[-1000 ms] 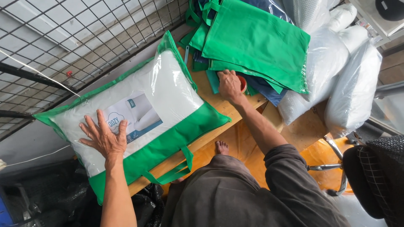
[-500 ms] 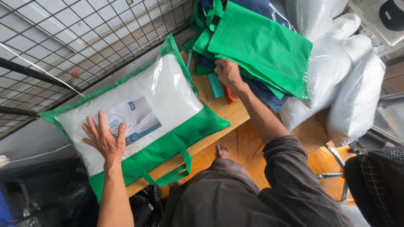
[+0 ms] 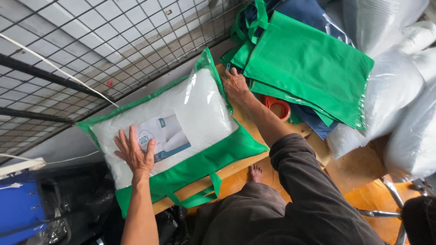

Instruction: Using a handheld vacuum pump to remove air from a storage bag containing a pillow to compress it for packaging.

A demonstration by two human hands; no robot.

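Observation:
A white pillow in a clear bag with green trim (image 3: 200,113) lies flat on a wooden table (image 3: 236,167). My left hand (image 3: 135,154) rests flat on it, fingers spread, over the bag's paper label. My right hand (image 3: 235,85) touches the bag's far end by the green edge, fingers curled there; whether it grips the zipper I cannot tell. A green carry strap (image 3: 200,196) hangs off the table's near edge.
A stack of flat green bags (image 3: 309,68) lies just beyond my right hand, with a red tape roll (image 3: 279,107) under its edge. Plastic-wrapped white pillows (image 3: 399,90) pile up on the right. A wire grid wall (image 3: 91,45) stands behind the table.
My right hand has moved from the red tape roll under the green bags over to the far end of the pillow bag. My left hand has stayed flat on the pillow.

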